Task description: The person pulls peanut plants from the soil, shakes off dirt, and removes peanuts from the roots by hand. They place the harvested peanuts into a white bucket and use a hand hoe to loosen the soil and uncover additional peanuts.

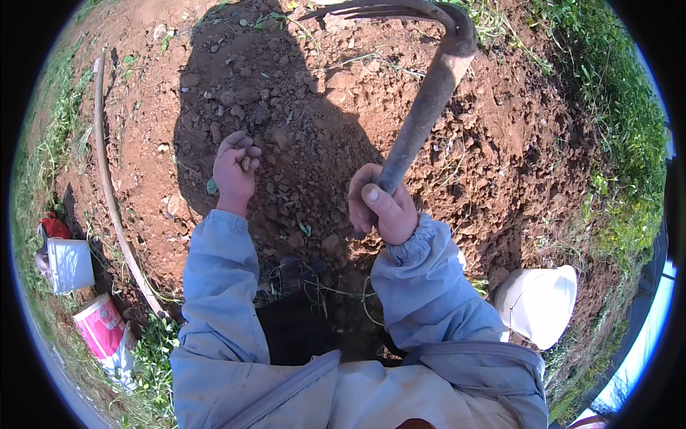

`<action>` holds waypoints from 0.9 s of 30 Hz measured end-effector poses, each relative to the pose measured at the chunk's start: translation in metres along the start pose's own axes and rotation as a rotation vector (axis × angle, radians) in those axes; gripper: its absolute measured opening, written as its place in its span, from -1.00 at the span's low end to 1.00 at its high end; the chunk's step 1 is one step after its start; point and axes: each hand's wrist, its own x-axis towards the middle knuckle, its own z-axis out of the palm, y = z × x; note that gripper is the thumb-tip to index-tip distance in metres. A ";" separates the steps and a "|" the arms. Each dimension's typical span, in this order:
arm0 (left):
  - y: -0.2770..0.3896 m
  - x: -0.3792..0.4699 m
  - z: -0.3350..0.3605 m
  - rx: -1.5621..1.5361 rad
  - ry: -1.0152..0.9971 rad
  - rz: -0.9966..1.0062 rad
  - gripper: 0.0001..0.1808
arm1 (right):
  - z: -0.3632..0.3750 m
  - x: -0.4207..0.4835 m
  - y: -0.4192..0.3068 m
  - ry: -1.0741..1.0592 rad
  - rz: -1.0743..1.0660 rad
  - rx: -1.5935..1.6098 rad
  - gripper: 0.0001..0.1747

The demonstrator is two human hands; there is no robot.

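My right hand [383,201] is wrapped around the short handle of a pronged hand hoe [423,102], thumb along the shaft. The tool slants up and away, and its curved metal tines [386,9] point left at the top of the view. My left hand [236,166] is raised over the shaded soil, palm turned inward. Its curled fingers hold a small brown lump [246,163], too small to tell what it is. Loose reddish-brown soil [300,134] with clods lies beneath both hands, partly under my shadow.
A long wooden pole [107,182] lies on the left. Near it stand a white bucket [71,265], a pink-and-white bucket [102,326] and a red item [54,226]. Another white bucket [538,305] sits tilted at my right. Green plants [605,91] border the soil on the right.
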 end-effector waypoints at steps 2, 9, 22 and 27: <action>0.008 -0.002 -0.004 -0.028 0.084 0.041 -0.58 | -0.001 0.028 0.048 0.140 0.175 -0.262 -0.52; 0.010 -0.007 -0.031 -0.017 0.123 0.031 -0.59 | -0.048 -0.101 0.123 0.265 0.548 -0.653 -0.57; -0.022 0.045 0.058 1.070 -0.386 0.678 -0.78 | -0.073 0.005 0.008 0.484 -0.063 -0.122 -0.75; -0.040 0.051 0.096 1.845 -0.311 0.443 -0.79 | -0.096 -0.036 0.072 0.566 0.433 0.015 -0.75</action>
